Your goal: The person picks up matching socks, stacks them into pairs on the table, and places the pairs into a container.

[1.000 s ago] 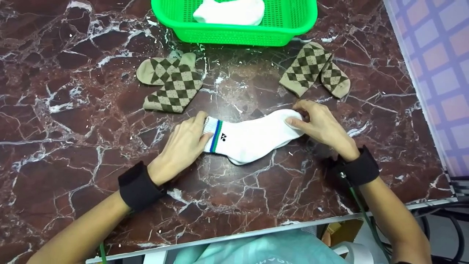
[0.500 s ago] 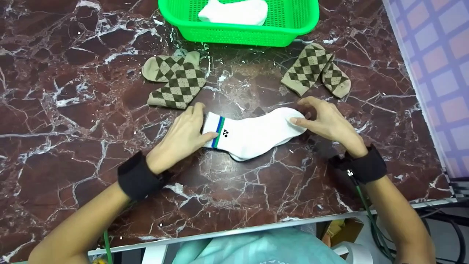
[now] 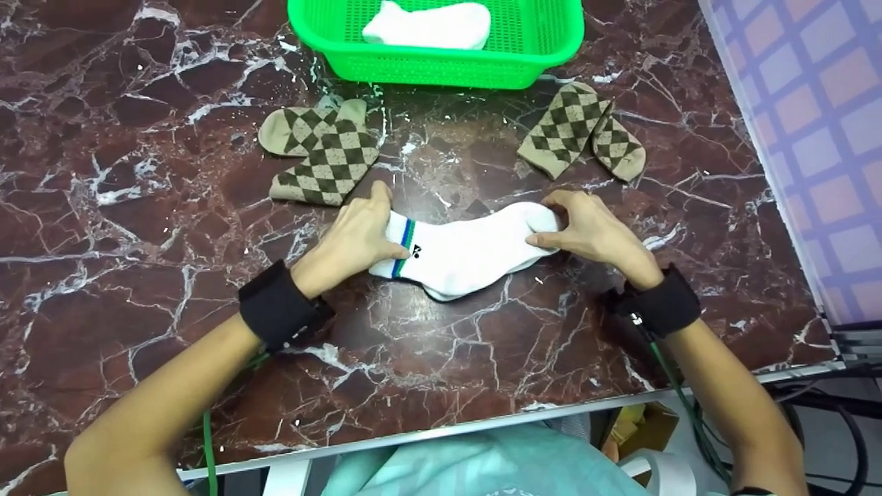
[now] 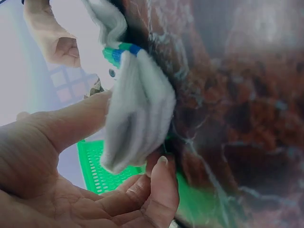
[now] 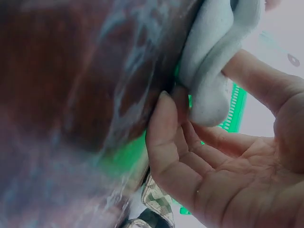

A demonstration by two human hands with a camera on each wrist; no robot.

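A pair of white socks (image 3: 468, 255), one laid over the other, lies in the middle of the table in the head view. The upper one has a blue and green stripe and a small black logo by its cuff. My left hand (image 3: 355, 234) grips the cuff end, thumb on top beside the stripe, fingers round the far edge. At the toe end my right hand (image 3: 592, 227) pinches the socks, its thumb on the upper face and its fingers behind. The left wrist view shows the layered cuff (image 4: 137, 114) between thumb and fingers; the toe (image 5: 209, 95) is likewise between them in the right wrist view.
A green plastic basket (image 3: 434, 72) holding a white sock bundle (image 3: 434, 26) stands at the back. Two brown argyle socks lie folded before it, a left one (image 3: 331, 155) and a right one (image 3: 565, 131). A checked panel (image 3: 799, 138) borders the right side.
My right thumb has moved inward over the toe and the toe now bends under it. The left thumb has slid from the cuff's edge to the stripe. The socks have hardly shifted.
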